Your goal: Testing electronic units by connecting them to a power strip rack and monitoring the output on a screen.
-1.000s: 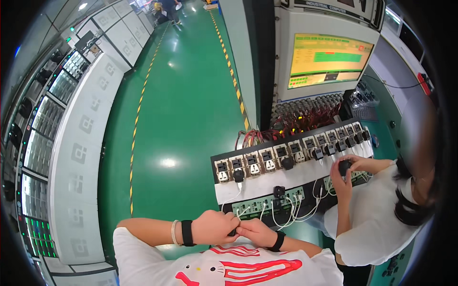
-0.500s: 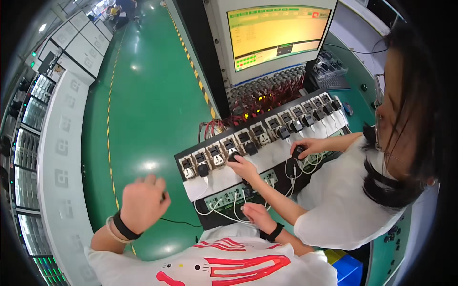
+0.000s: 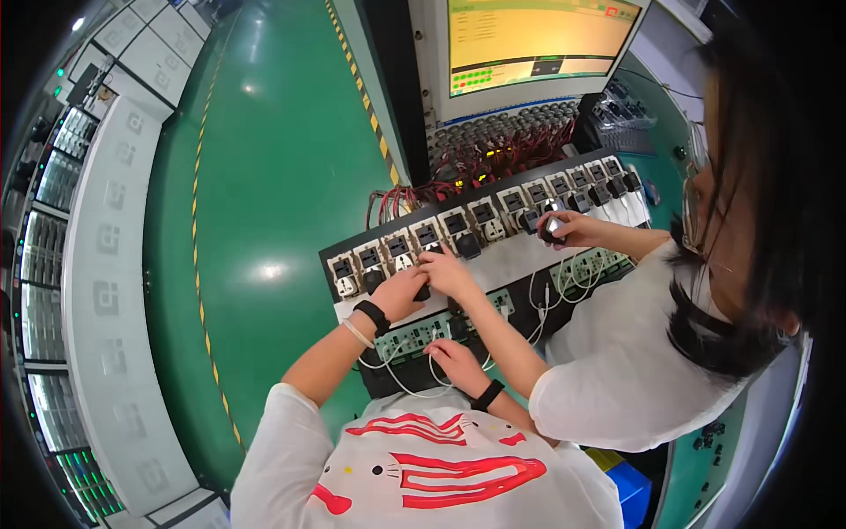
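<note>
My left hand (image 3: 398, 295), with a black wristband and a pale band, reaches to the row of sockets (image 3: 428, 233). Its fingers curl at a black plug adapter (image 3: 422, 293), partly hidden under them. A co-worker's hand (image 3: 448, 271) touches the same spot, fingertips against mine. My right hand (image 3: 460, 367) is lower, at the near edge of a green circuit board (image 3: 410, 339), its fingers closed on a white cable (image 3: 434, 360). The co-worker's other hand (image 3: 571, 229) holds a dark adapter (image 3: 552, 231) with a shiny face above the right part of the row.
Several black adapters (image 3: 597, 193) sit in the right-hand sockets. Behind the row are red wires (image 3: 515, 154) and a monitor (image 3: 538, 44). The co-worker leans in from the right, close to my right arm. A blue bin (image 3: 630, 494) stands at lower right.
My left hand has swung from over the floor at left to the socket row, beside the co-worker's hand. The co-worker's other hand has lifted its adapter. The view has shifted slightly.
</note>
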`<move>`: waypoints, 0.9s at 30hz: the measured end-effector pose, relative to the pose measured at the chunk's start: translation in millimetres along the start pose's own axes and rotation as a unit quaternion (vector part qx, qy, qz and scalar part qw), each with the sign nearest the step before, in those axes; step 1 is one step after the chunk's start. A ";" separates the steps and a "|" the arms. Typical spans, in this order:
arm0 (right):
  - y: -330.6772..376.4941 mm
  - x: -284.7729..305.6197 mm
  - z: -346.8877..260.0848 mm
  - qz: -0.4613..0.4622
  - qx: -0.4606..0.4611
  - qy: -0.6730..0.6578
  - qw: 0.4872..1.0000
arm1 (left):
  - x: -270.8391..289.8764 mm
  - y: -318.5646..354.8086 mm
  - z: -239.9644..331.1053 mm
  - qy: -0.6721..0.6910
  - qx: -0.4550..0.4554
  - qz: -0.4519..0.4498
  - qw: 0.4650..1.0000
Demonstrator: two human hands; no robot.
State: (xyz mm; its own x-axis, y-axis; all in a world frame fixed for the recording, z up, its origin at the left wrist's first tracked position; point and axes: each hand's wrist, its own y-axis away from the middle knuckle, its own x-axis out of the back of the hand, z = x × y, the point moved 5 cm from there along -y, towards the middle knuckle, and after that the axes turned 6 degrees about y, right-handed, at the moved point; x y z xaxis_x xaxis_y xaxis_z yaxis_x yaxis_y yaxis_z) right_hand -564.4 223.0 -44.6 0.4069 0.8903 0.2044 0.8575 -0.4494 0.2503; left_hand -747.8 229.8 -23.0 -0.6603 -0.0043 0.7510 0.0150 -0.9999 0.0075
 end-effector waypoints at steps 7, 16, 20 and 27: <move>-3.1 1.8 -33.8 0.073 0.047 0.285 0.955 | 43.0 38.2 -44.2 -0.165 0.017 -0.015 0.986; -83.7 -46.5 -42.6 0.012 0.046 0.083 0.995 | 66.9 55.3 -6.5 -0.230 -0.056 -0.058 0.970; -80.7 -75.9 -44.3 -0.104 -0.075 -0.116 0.985 | 72.3 81.7 28.9 -0.212 -0.002 -0.101 0.972; -43.1 -90.6 -75.8 -0.187 -0.043 -0.037 0.981 | 90.3 125.5 51.8 -0.114 0.044 -0.125 0.985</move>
State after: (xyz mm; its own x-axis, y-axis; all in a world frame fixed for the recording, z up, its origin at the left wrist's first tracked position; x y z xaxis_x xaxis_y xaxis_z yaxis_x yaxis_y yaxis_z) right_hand -662.1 156.1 -2.2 0.0934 0.9955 0.0144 0.9226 -0.0920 0.3746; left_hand -766.7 104.7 79.9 -0.4666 0.2549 0.8469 -0.0548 -0.9641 0.2600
